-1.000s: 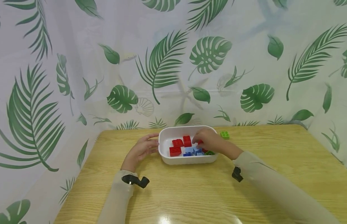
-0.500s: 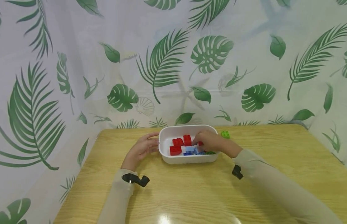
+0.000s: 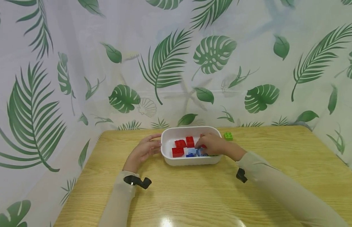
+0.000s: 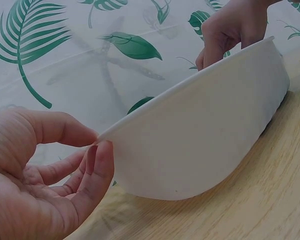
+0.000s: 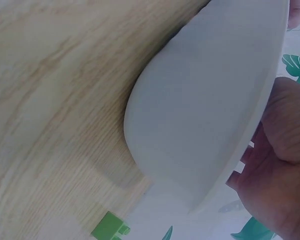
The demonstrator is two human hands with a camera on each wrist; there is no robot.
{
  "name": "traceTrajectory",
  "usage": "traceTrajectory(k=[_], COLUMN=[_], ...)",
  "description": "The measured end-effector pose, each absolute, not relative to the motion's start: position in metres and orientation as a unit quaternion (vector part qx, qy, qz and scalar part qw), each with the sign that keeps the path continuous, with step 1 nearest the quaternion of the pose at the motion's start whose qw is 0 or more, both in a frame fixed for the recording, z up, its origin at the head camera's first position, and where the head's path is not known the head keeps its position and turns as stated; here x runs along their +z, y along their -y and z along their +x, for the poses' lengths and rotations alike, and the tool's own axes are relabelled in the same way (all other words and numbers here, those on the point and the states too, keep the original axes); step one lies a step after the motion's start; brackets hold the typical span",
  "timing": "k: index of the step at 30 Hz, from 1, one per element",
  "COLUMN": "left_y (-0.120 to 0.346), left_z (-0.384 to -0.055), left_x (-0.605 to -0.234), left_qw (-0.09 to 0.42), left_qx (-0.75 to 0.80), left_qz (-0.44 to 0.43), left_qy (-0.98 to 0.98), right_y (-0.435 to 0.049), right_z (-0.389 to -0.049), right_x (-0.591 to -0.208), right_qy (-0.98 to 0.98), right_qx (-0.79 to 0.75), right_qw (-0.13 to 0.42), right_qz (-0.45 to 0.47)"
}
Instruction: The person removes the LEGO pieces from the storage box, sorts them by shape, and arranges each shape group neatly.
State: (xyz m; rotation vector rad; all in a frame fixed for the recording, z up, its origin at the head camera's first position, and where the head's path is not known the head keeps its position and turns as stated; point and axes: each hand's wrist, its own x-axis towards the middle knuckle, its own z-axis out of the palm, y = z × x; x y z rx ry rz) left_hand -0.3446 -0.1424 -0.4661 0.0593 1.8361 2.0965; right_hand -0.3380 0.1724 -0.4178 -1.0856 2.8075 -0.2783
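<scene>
A white plastic tub [image 3: 190, 162] stands near the back of the table with toy building bricks inside. My left hand [image 3: 142, 153] is at its left end; in the left wrist view the thumb and a finger [image 4: 101, 155] pinch the rim. My right hand [image 3: 213, 144] reaches over the right end, its bent fingers down among the bricks. Light blue bricks [image 3: 192, 151] and darker blue bricks [image 3: 190, 155] lie by those fingertips. Several red bricks [image 3: 178, 152] sit on the left and middle. In the right wrist view, reddish studs [image 5: 234, 179] show beside the palm; I cannot tell what its fingers hold.
One bright green brick [image 3: 228, 136] lies on the wooden table [image 3: 176, 192] just beyond the tub's back right corner. A leaf-printed sheet [image 3: 176, 69] hangs behind the table and along its left side. Black wrist mounts [image 3: 137, 182] are strapped over both sleeves.
My right fingers shift slightly among the blue bricks, and the green brick seen inside the tub below them is now mostly hidden. My left hand stays at the rim.
</scene>
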Motion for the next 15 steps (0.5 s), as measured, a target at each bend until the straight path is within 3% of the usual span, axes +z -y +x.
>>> traceTrajectory(k=[6, 15], left_y=[0.142, 0.1418], left_z=[-0.3456, -0.3453], left_x=[-0.4652, -0.4656], left_qw=[0.174, 0.18], left_qx=[0.742, 0.742], left_qz=[0.018, 0.023], left_qy=[-0.647, -0.645], right_y=[-0.1719, -0.1685], right_z=[-0.3402, -0.3412], right_x=[-0.42, -0.4222], right_qy=[-0.925, -0.908], right_qx=[-0.104, -0.118], right_qw=[0.045, -0.023], right_qz=[-0.363, -0.402])
